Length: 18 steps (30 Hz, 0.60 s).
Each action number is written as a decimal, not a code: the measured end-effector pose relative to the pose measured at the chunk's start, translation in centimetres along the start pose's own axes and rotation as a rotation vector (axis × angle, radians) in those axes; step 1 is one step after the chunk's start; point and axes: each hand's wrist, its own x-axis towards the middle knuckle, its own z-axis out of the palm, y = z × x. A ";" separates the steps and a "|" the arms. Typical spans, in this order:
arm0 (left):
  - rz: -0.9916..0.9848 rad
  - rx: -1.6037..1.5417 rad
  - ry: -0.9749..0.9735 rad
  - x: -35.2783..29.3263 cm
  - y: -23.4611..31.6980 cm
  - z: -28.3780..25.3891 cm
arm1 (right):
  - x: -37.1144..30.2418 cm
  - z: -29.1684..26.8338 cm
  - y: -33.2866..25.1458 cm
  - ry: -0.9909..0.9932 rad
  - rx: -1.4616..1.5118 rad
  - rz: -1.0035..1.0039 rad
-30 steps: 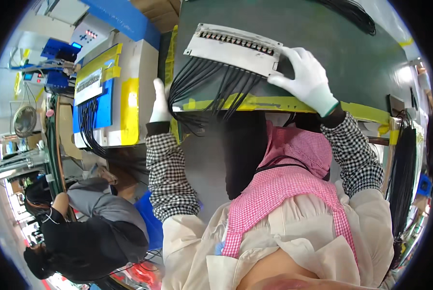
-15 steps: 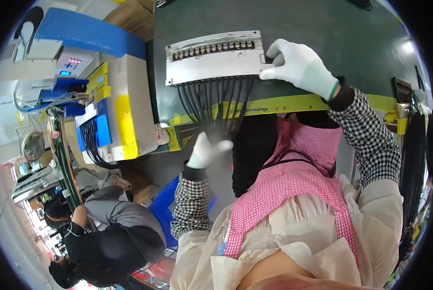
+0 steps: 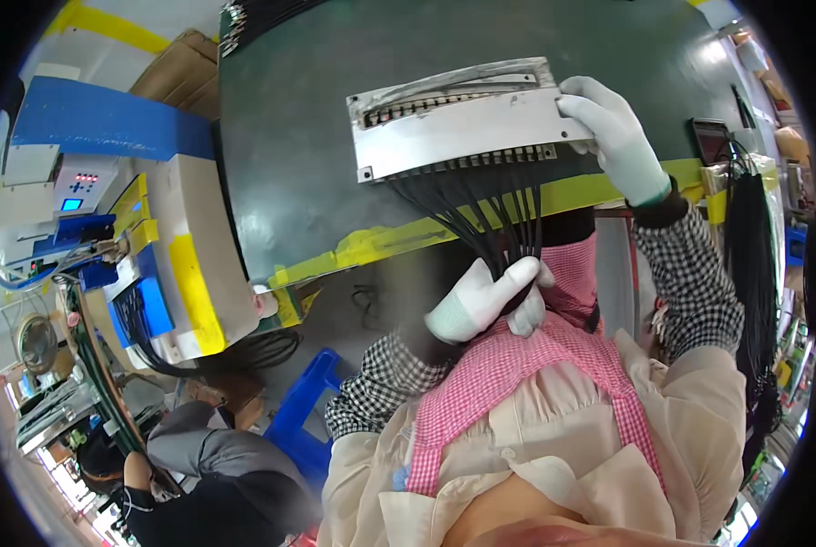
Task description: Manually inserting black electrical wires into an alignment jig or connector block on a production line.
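Note:
A silver metal wire-holding fixture (image 3: pixel 462 132) lies on the green tabletop, with a row of slots along it. Its white front plate is raised at the right end, leaving a wedge-shaped gap behind. My gloved right hand (image 3: pixel 617 137) grips that right end, thumb and fingers pinched on the plate. Several black cables (image 3: pixel 508 214) run from the fixture's near edge over the table edge. Below that edge my gloved left hand (image 3: pixel 488 296) is closed around the gathered cable bundle. The cables' lower ends are hidden by this hand.
A machine with a blue top (image 3: pixel 116 118) and yellow tape stands at the left. Yellow tape (image 3: pixel 371 242) lines the table's near edge. A blue stool (image 3: pixel 303 410) and a seated person (image 3: pixel 225 465) are at lower left. Black cables (image 3: pixel 745 237) hang at the right.
My left hand has moved right and closed around the cables. My right hand still holds the fixture, whose plate has lifted at the right end. The view has shifted slightly.

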 end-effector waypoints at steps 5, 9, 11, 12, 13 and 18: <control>-0.036 -0.064 0.021 1.3 -0.7 -0.5 | -2.4 4.3 -3.8 0.296 0.364 -0.644; -0.028 -0.084 -0.010 1.4 -1.2 -0.7 | 0.5 12.0 -9.3 0.385 -0.321 -1.272; 0.057 -0.094 -0.045 1.6 -2.4 -1.8 | 1.8 16.7 -11.6 0.231 -0.453 -1.209; 0.094 -0.095 -0.075 1.8 -2.4 -1.7 | 3.3 19.4 -12.2 0.290 -0.533 -1.329; 0.082 -0.087 -0.088 2.0 -2.4 -1.7 | 4.5 21.7 -12.1 0.294 -0.612 -1.417; 0.053 -0.004 -0.019 2.4 -1.5 -1.5 | 10.3 33.1 -5.1 0.277 -0.771 -1.450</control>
